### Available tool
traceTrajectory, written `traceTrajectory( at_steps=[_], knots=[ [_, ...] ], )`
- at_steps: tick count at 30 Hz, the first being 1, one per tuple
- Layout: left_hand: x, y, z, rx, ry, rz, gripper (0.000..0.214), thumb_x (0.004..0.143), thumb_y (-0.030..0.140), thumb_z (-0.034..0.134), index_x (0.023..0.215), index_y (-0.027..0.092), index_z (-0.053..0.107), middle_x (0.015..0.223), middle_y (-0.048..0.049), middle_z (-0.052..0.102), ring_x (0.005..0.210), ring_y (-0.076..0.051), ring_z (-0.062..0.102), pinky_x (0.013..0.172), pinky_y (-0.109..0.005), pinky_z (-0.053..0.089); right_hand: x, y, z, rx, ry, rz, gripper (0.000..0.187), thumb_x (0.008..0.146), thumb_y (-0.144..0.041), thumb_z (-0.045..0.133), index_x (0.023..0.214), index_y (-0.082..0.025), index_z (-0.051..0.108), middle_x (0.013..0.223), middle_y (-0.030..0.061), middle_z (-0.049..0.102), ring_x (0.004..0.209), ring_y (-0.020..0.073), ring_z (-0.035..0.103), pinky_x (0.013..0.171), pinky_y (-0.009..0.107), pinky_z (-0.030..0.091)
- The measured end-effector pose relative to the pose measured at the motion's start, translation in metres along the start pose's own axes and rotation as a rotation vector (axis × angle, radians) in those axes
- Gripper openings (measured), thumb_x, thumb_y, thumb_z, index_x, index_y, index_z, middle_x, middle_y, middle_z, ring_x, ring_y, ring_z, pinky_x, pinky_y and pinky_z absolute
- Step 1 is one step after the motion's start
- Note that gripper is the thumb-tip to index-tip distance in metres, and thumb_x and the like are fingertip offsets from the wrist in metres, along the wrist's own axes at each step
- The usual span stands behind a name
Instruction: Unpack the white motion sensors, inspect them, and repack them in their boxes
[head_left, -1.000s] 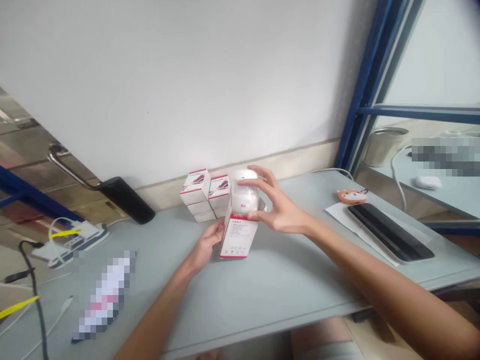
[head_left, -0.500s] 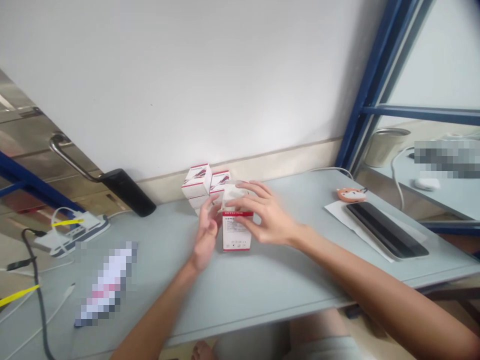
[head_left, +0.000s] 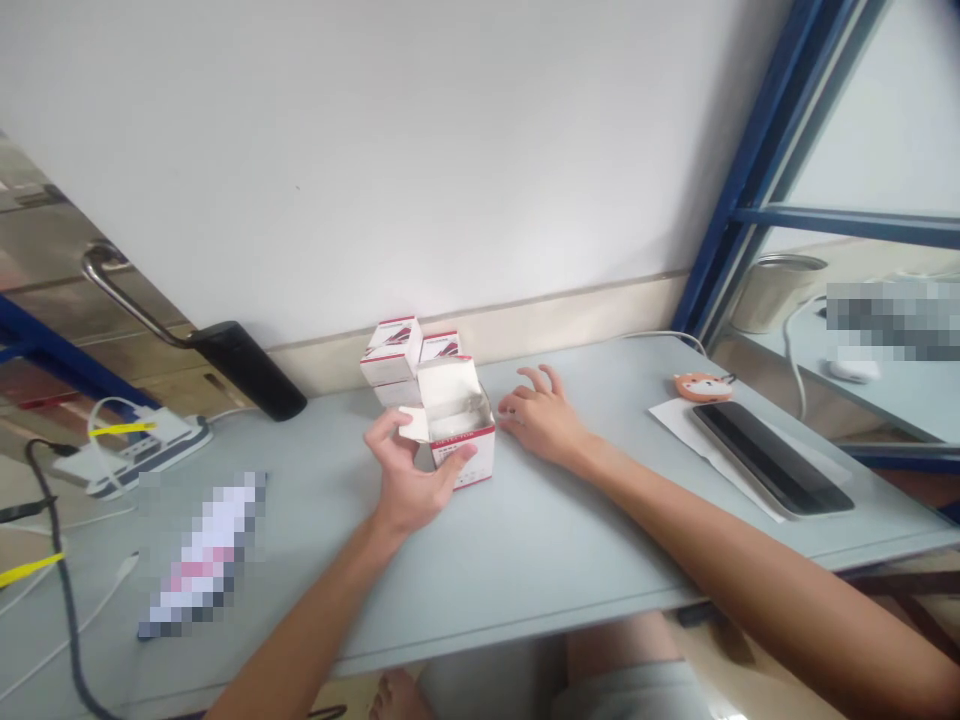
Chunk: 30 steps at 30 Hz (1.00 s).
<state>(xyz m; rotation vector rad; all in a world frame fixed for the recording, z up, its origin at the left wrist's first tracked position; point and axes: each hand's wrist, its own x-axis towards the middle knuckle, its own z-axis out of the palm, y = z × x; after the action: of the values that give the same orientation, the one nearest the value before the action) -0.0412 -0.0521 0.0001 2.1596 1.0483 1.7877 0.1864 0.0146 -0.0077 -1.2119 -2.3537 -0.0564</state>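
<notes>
A: Start at your far left: what lies there?

B: You have a white plastic power strip with a dark-blue edge [head_left: 176, 435], cables plugged in. Next, near the wall, lies a black cylinder [head_left: 251, 370], tilted.

A: And before your left hand [head_left: 409, 480]?

B: Beyond it stand white cardboard boxes with red trim [head_left: 390, 350], some stacked. Your left hand is partly curled, gripping an open white-and-red cardboard carton [head_left: 476, 460] by its left side, thumb on the front. The carton sits upright on the grey tabletop [head_left: 487, 580], flaps raised; its contents are hard to make out.

A: Your right hand [head_left: 546, 415]?

B: Just right of the carton, loosely open, fingers bent and spread, gripping nothing visible.

A: Farther right?

B: An orange-and-white animal-faced item [head_left: 703, 387], then a black-topped, rounded slab [head_left: 772, 458] on white paper [head_left: 670, 418].
</notes>
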Motion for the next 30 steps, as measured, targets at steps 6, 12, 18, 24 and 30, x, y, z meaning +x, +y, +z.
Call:
traceTrajectory(
  at_steps=[6, 12, 18, 24, 30],
  knots=[
    [-0.008, -0.001, 0.002, 0.146, 0.085, 0.026, 0.069, 0.077, 0.027, 0.088, 0.120, 0.029, 0.034, 0.120, -0.0058, 0.051, 0.107, -0.020, 0.064, 0.087, -0.035, 0.055, 0.004, -0.016, -0.040, 0.336, 0.475, 0.035, 0.015, 0.102, -0.025, 0.061, 0.110, -0.025, 0.074, 0.113, 0.0082, 0.078, 0.106, 0.0254, 0.072, 0.101, 0.047, 0.055],
    [-0.007, 0.008, 0.005, 0.125, -0.037, 0.162, 0.062, 0.081, 0.023, 0.086, 0.117, 0.029, 0.036, 0.114, -0.0041, 0.064, 0.093, -0.019, 0.071, 0.079, -0.035, 0.057, -0.010, -0.053, -0.063, 0.413, 0.672, -0.427, 0.024, 0.099, -0.012, 0.061, 0.114, -0.028, 0.072, 0.114, 0.0058, 0.078, 0.104, 0.0217, 0.075, 0.088, 0.038, 0.062],
    [-0.010, 0.010, 0.008, 0.123, 0.002, 0.129, 0.064, 0.080, 0.025, 0.086, 0.117, 0.030, 0.034, 0.115, -0.0033, 0.065, 0.090, -0.018, 0.071, 0.080, -0.035, 0.057, -0.011, -0.057, -0.062, 0.343, 0.463, -0.438, 0.018, 0.099, -0.018, 0.063, 0.106, -0.030, 0.075, 0.106, -0.0006, 0.081, 0.116, 0.0246, 0.071, 0.102, 0.046, 0.053],
    [-0.010, 0.009, 0.007, 0.107, 0.036, 0.071, 0.063, 0.079, 0.028, 0.086, 0.114, 0.029, 0.033, 0.119, -0.0054, 0.062, 0.091, -0.017, 0.069, 0.080, -0.036, 0.057, -0.012, -0.055, -0.073, 0.313, 0.350, -0.425, 0.026, 0.097, -0.014, 0.059, 0.108, -0.032, 0.075, 0.113, -0.0026, 0.080, 0.132, 0.0280, 0.063, 0.112, 0.051, 0.045],
    [-0.005, 0.011, 0.005, 0.060, 0.014, 0.090, 0.059, 0.083, 0.024, 0.082, 0.115, 0.030, 0.034, 0.118, -0.0035, 0.060, 0.090, -0.016, 0.066, 0.082, -0.035, 0.055, -0.015, -0.057, -0.072, 0.397, 0.247, -0.487, 0.029, 0.101, -0.022, 0.055, 0.122, -0.031, 0.073, 0.124, 0.0000, 0.077, 0.137, 0.0284, 0.059, 0.114, 0.051, 0.046]
  ],
)
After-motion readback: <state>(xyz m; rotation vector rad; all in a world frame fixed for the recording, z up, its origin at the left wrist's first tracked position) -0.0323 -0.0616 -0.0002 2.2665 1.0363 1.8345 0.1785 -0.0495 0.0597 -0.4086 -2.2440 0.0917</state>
